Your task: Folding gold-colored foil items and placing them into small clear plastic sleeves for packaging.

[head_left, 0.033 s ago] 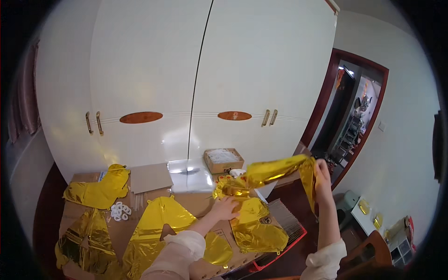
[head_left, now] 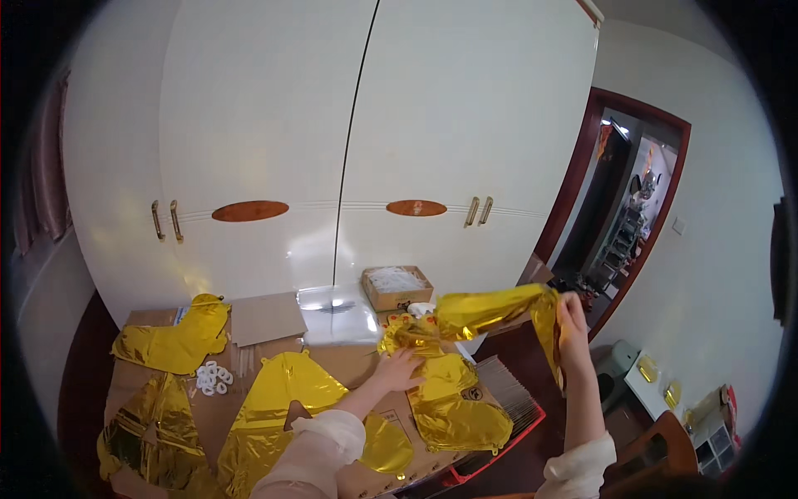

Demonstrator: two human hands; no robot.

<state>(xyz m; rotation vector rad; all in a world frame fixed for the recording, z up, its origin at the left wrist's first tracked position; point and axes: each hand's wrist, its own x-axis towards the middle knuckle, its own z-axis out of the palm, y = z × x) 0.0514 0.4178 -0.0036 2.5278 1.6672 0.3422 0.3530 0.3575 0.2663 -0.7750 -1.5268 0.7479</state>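
My right hand (head_left: 572, 333) is raised on the right, its fingers closed on the end of a flat gold foil balloon (head_left: 490, 314). That balloon stretches leftward in the air, with one part hanging below the hand. My left hand (head_left: 399, 372) lies on the cardboard-covered table, fingers stretched out at the edge of a pile of gold foil balloons (head_left: 449, 407). Other flat foil balloons lie left of my left forearm: a large one (head_left: 287, 382), a creased one (head_left: 158, 420) and a boot-shaped one (head_left: 179, 337).
Small white rings (head_left: 214, 377) lie near the boot-shaped balloon. Behind them are a grey cardboard sheet (head_left: 264, 318), clear plastic bags (head_left: 341, 320) and a box of white items (head_left: 397, 287). A red-edged crate of cardboard (head_left: 507, 391) stands right. White wardrobe doors (head_left: 249, 125) rise behind.
My right hand has lowered slightly, and the raised balloon has dipped with it. My left hand stays nearly in place.
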